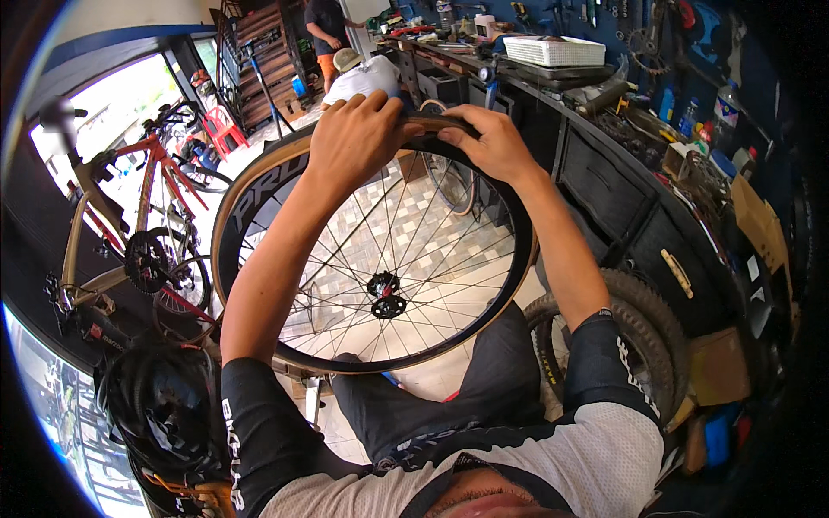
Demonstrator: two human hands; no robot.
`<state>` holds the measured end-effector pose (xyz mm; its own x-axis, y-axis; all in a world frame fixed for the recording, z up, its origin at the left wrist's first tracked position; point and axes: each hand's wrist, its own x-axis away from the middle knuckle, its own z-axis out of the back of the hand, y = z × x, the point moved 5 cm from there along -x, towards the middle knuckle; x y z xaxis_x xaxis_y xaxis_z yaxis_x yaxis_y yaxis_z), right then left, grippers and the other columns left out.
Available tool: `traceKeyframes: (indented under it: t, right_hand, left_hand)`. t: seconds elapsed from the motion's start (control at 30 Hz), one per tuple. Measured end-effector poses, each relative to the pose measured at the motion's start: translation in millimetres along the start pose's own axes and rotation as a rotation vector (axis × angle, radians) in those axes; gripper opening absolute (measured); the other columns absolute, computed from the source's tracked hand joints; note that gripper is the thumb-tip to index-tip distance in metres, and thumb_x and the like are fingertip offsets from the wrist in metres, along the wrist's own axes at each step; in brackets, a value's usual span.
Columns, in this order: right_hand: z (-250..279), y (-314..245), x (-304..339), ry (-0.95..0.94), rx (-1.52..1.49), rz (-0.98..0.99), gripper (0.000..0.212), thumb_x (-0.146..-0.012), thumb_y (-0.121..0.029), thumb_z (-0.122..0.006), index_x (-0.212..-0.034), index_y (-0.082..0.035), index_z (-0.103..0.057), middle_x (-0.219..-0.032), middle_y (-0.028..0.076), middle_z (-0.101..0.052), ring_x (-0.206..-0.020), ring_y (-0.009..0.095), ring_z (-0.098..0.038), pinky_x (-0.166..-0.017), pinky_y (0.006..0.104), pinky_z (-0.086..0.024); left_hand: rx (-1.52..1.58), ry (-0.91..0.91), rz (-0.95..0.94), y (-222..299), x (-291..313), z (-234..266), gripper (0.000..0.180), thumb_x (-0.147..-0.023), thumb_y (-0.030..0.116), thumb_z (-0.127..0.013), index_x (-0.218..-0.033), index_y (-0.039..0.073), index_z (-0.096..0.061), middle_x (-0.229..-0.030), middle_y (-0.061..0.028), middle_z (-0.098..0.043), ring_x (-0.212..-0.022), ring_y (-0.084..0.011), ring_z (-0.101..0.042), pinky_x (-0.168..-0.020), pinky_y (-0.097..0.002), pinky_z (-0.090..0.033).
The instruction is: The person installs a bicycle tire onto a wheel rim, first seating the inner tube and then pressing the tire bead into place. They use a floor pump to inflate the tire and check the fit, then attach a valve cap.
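A spoked bicycle wheel (pixel 514 259) with a deep black rim stands upright before my legs. Its black hub (pixel 386 295) shows at the middle of the thin dark spokes. Around the rim runs a tan-walled tire (pixel 226 211). At the top of the wheel, my left hand (pixel 356 136) has its fingers curled over the tire, thumb pointing right. Close beside it, my right hand (pixel 494 145) grips the same tire from the right, its thumb toward the left one. Whether the tire's bead sits inside the rim there is hidden by my hands.
Bicycles (pixel 147 190) stand at the left, near a red chair (pixel 226 129). A workbench (pixel 553 95) with a white basket (pixel 554 52) and tools runs along the right. Knobby tires (pixel 643 332) lean by my right arm. Beyond the wheel, a person in white (pixel 367 78) crouches near another standing person (pixel 326 30).
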<state>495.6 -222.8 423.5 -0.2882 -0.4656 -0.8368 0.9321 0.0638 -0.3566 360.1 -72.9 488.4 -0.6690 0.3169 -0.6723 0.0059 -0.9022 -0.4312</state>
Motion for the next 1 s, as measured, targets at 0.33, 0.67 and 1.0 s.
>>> traceKeyframes:
  t: [0.33, 0.67, 1.0]
  right_hand:
    - [-9, 14, -22, 0.083, -0.114, -0.142, 0.031, -0.092, -0.034, -0.081, -0.104, -0.006, -0.08, -0.089, 0.015, -0.078, -0.081, 0.026, -0.076, -0.073, 0.0387, -0.055]
    - [-45, 66, -50, -0.333, -0.595, -0.629, 0.035, -0.088, -0.029, -0.087, -0.101, 0.002, -0.078, -0.087, 0.006, -0.074, -0.079, 0.015, -0.068, -0.074, 0.0308, -0.053]
    - [-26, 48, -34, -0.321, -0.407, -0.376, 0.044, -0.096, -0.041, -0.078, -0.113, 0.0, -0.076, -0.096, 0.01, -0.075, -0.085, 0.017, -0.068, -0.077, 0.0337, -0.054]
  left_hand:
    - [0.088, 0.171, 0.081, -9, -8, 3, 0.036, -0.094, 0.048, -0.07, -0.083, 0.013, -0.074, -0.079, -0.0032, -0.065, -0.073, -0.0275, -0.069, -0.065, -0.0412, -0.053]
    - [0.369, -0.311, 0.426, -52, -32, -23, 0.048, -0.084, 0.055, -0.081, -0.078, 0.007, -0.079, -0.064, -0.012, -0.071, -0.067, -0.0294, -0.073, -0.066, -0.0429, -0.054]
    - [0.444, -0.193, 0.279, -76, 5, -4, 0.047, -0.088, 0.051, -0.081, -0.1, 0.006, -0.081, -0.082, -0.0158, -0.075, -0.075, -0.0318, -0.073, -0.068, -0.0441, -0.054]
